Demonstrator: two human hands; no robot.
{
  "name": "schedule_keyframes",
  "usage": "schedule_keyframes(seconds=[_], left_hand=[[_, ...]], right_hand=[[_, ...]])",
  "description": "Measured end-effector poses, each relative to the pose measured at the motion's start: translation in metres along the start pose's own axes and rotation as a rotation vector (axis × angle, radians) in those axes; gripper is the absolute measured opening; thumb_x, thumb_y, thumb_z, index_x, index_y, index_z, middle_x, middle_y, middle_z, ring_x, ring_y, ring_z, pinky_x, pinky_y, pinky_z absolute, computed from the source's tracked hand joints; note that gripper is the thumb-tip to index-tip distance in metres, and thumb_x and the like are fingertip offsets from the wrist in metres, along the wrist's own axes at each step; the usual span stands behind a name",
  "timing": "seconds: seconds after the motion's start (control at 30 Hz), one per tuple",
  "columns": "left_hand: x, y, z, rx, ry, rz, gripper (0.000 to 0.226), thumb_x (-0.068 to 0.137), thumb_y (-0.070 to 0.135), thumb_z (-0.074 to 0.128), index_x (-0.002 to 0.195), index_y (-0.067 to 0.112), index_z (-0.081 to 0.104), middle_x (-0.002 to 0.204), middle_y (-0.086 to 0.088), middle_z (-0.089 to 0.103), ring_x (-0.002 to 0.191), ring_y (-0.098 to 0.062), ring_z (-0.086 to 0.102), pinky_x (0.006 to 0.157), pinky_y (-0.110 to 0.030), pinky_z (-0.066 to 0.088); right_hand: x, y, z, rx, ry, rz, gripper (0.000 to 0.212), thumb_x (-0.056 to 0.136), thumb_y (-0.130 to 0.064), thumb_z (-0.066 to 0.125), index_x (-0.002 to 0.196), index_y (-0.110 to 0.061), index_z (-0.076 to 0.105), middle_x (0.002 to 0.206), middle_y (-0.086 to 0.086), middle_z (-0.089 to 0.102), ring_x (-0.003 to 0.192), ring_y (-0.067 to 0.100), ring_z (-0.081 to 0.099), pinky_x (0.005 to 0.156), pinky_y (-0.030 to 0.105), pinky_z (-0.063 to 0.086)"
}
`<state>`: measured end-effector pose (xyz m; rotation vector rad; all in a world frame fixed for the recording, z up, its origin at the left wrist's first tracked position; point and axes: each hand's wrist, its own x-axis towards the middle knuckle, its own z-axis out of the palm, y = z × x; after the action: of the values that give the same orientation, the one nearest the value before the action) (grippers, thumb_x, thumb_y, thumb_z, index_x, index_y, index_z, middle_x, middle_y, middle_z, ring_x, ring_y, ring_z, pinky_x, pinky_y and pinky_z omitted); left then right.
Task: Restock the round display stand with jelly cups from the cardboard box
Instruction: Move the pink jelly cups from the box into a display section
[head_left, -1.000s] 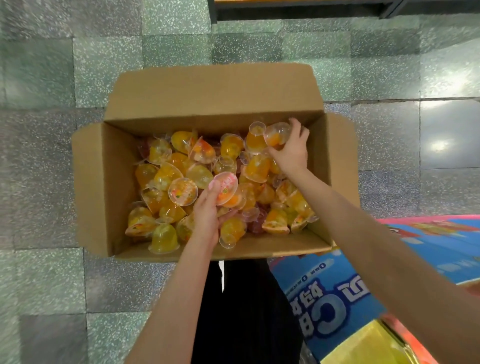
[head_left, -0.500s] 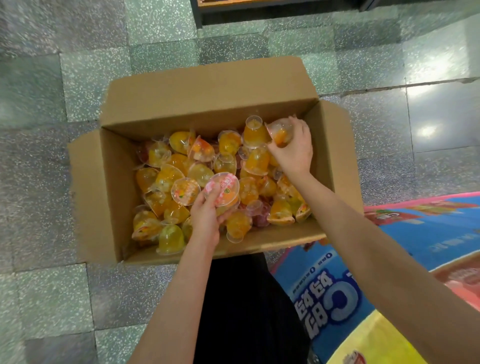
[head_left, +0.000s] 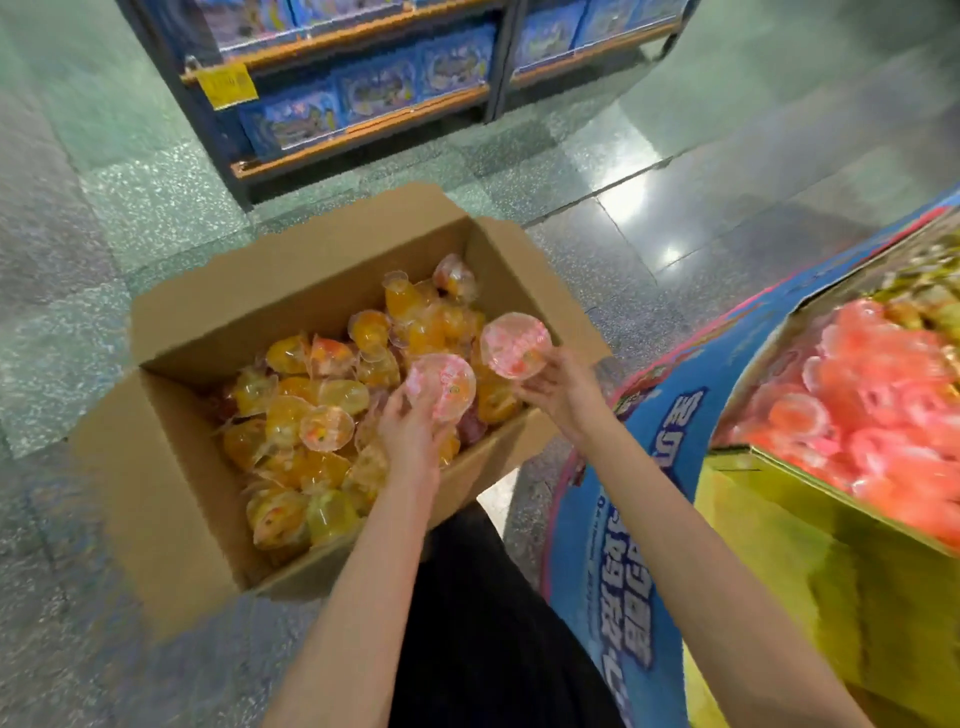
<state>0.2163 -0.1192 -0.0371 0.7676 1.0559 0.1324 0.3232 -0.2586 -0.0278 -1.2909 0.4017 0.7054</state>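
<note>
- Left hand (head_left: 410, 423) grips one jelly cup (head_left: 442, 385) from below, fingers curled round the body, pink foil lid facing the camera. Probably held lid-up so the flavour can be checked before shelving.
- Right hand (head_left: 558, 384) pinches a second jelly cup (head_left: 515, 344) by its lower edge, lid also turned up. It hangs above the box's right wall, on the display side, so it looks set to go across first.
- Both cups are clear of the pile, lifted, not touching each other.
- Cardboard box (head_left: 171, 499) sits on the floor in front of the person, flaps folded out so they don't block reaching in. It holds plenty of loose stock (head_left: 311, 410), mostly orange and yellow, tumbled at all angles.
- Round display stand (head_left: 628, 561) is just right of the box, blue printed wall. Close together, likely so each transfer is short.
- Stand's near compartment (head_left: 872, 395) holds a heap of pink-lidded cups, matching the lids in hand, so these two likely belong there. Blurred, fill level unclear.
- A yellow divider wall (head_left: 810, 545) bounds that compartment.
- Grey tiled floor (head_left: 104, 234) and a store shelf (head_left: 363, 98) of blue packs lie beyond the box.
- Judgement: carry step, much restocking left.
</note>
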Motion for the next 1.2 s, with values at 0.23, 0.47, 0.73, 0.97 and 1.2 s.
schedule_keyframes(seconds=[0.23, 0.47, 0.73, 0.97, 1.2], left_hand=[[-0.056, -0.034, 0.041, 0.161, -0.261, -0.009, 0.054, 0.087, 0.024, 0.069, 0.136, 0.01, 0.049, 0.132, -0.009, 0.058, 0.115, -0.025, 0.059, 0.087, -0.037, 0.055], [-0.134, -0.106, 0.098, 0.363, -0.528, -0.073, 0.045, 0.089, 0.018, 0.067, 0.13, 0.009, 0.054, 0.128, -0.01, 0.06, 0.111, -0.026, 0.061, 0.078, -0.034, 0.055], [-0.251, -0.219, 0.12, 0.589, -0.794, -0.207, 0.024, 0.088, 0.012, 0.067, 0.111, 0.016, 0.061, 0.119, -0.01, 0.063, 0.108, -0.028, 0.062, 0.083, -0.04, 0.055], [-0.364, -0.34, 0.115, 0.642, -0.836, -0.326, 0.028, 0.091, 0.003, 0.06, 0.118, 0.007, 0.053, 0.118, -0.012, 0.055, 0.102, -0.027, 0.059, 0.086, -0.048, 0.054], [-0.467, -0.47, 0.107, 0.726, -0.9, -0.409, 0.038, 0.091, 0.003, 0.06, 0.128, -0.004, 0.051, 0.123, -0.017, 0.053, 0.109, -0.031, 0.054, 0.071, -0.043, 0.058]], right_hand=[[-0.108, -0.003, -0.067, 0.325, 0.109, -0.144, 0.041, 0.082, -0.031, 0.057, 0.112, -0.002, 0.057, 0.102, 0.013, 0.062, 0.093, 0.029, 0.062, 0.072, 0.034, 0.058], [-0.223, 0.006, -0.153, 0.474, 0.436, -0.317, 0.021, 0.096, -0.021, 0.041, 0.095, -0.006, 0.055, 0.092, 0.012, 0.059, 0.083, 0.029, 0.059, 0.071, 0.034, 0.055], [-0.351, 0.06, -0.252, 0.635, 0.79, -0.457, 0.036, 0.099, -0.019, 0.04, 0.125, 0.003, 0.05, 0.119, 0.017, 0.054, 0.083, 0.027, 0.065, 0.076, 0.032, 0.058], [-0.459, 0.123, -0.351, 0.814, 1.024, -0.502, 0.02, 0.097, -0.012, 0.043, 0.097, 0.0, 0.059, 0.098, 0.02, 0.062, 0.073, 0.03, 0.064, 0.072, 0.034, 0.058], [-0.563, 0.18, -0.466, 0.859, 1.177, -0.533, 0.019, 0.098, -0.011, 0.044, 0.097, 0.001, 0.058, 0.09, 0.016, 0.06, 0.074, 0.032, 0.062, 0.064, 0.035, 0.057]])
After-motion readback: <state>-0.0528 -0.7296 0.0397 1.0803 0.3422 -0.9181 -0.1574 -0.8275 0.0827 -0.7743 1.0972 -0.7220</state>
